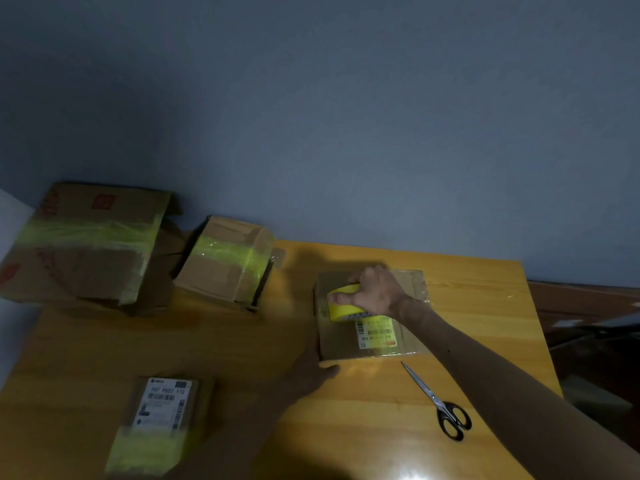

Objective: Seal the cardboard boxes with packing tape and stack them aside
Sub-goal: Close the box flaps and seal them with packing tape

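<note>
A flat cardboard box [408,296] with a white shipping label lies in the middle of the yellow wooden table [485,323]. My right hand [375,289] grips a roll of yellow packing tape [343,303] on top of this box, and a yellow strip runs from the roll over the label. My left hand [311,370] rests against the box's near left corner, its fingers straight along the front edge.
Black-handled scissors [438,405] lie right of my left hand. A small box [162,420] with yellow tape sits at the near left. Two bigger taped boxes, one large [79,247] and one medium [225,265], stand at the far left by the blue wall.
</note>
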